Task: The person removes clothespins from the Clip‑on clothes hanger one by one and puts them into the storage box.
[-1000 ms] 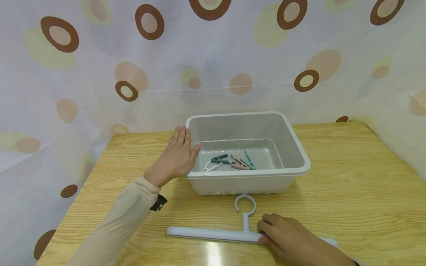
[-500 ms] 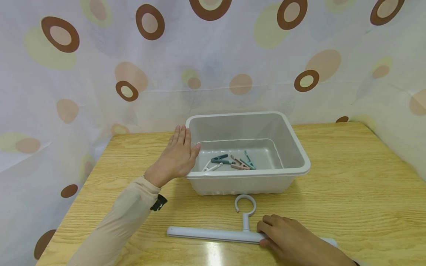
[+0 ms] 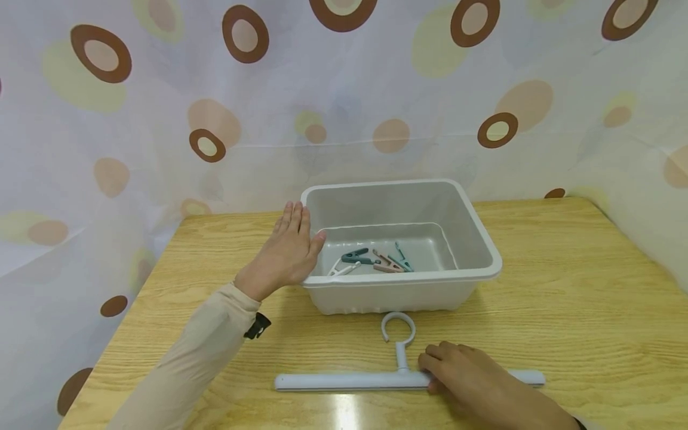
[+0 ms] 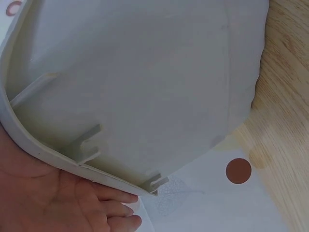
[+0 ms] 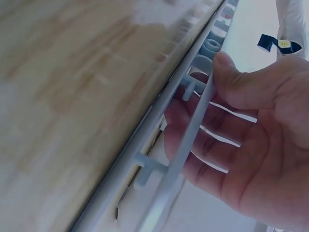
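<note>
A pale grey plastic hanger bar (image 3: 344, 381) with a ring-shaped hook (image 3: 399, 328) lies across the near side of the table. My right hand (image 3: 470, 379) holds this bar right of the hook. In the right wrist view its hollow, ribbed underside (image 5: 181, 150) shows, with thumb and fingers on either side. My left hand (image 3: 282, 254) rests with straight fingers along the left rim of a grey-white basin (image 3: 395, 297); the left wrist view has the palm (image 4: 58, 208) beneath that rim. Inside the basin lie a dark teal peg (image 3: 355, 257), a white peg (image 3: 344, 270), a pink peg (image 3: 388, 263) and a light teal peg (image 3: 402, 261).
The wooden table (image 3: 570, 298) extends on both sides of the basin. Behind it hangs a white curtain (image 3: 344, 167) with brown and yellow circles, which also covers the left and right sides. The basin stands just beyond the hook.
The bar has turned slightly in my right hand: its right end has moved away from me, its left end nearer. My left hand and the basin stay in place.
</note>
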Demonstrator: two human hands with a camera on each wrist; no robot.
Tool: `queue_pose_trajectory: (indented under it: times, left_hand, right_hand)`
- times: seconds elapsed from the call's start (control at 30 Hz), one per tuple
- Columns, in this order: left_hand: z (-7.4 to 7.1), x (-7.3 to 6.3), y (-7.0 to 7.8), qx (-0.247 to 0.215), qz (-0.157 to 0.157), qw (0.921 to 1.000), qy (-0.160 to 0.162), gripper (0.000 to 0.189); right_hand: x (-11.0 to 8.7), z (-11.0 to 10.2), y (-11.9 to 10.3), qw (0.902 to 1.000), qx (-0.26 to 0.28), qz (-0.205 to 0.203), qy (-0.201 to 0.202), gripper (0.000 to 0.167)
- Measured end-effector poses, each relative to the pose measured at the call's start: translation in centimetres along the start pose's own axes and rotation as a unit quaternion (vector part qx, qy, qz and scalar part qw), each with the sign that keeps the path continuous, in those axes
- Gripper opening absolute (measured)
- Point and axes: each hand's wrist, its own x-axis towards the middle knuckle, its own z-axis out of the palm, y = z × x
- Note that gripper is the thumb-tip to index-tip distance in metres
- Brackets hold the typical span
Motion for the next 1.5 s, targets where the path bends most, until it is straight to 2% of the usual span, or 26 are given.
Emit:
queue_pose_trajectory:
  times: [0.3,0.5,0.73,1.03,1.27,1.5]
  left_hand:
    - [-0.07,0.02,-0.21,-0.019,0.024,0.9995,0.013,0.066]
    - [-0.06,0.08,-0.29,-0.030,0.032,0.9989,0.014,0.068]
    - [0.24,0.15,-0.58,-0.041,0.036,0.9983,0.021,0.072]
    - [0.40,0.17,-0.64,-0.049,0.041,0.9976,0.029,0.074]
    - [0.42,0.22,-0.64,-0.047,0.040,0.9977,0.030,0.075]
    - [0.28,0.19,-0.65,-0.050,0.037,0.9977,0.027,0.075]
  right_hand:
    - [0.17,-0.24,0.00,0.9983,0.037,0.025,-0.038,0.014]
    - [-0.01,-0.13,-0.22,0.9998,0.009,0.012,-0.012,0.013]
    - [0.12,-0.17,-0.20,0.9978,0.042,0.029,-0.042,0.014]
    - [0.31,-0.32,-0.28,0.9968,0.058,0.029,-0.047,0.014]
    - [0.39,-0.17,-0.35,0.9983,0.042,0.017,-0.037,0.012]
    - [0.66,-0.51,-0.41,0.9969,0.065,0.018,-0.039,0.010]
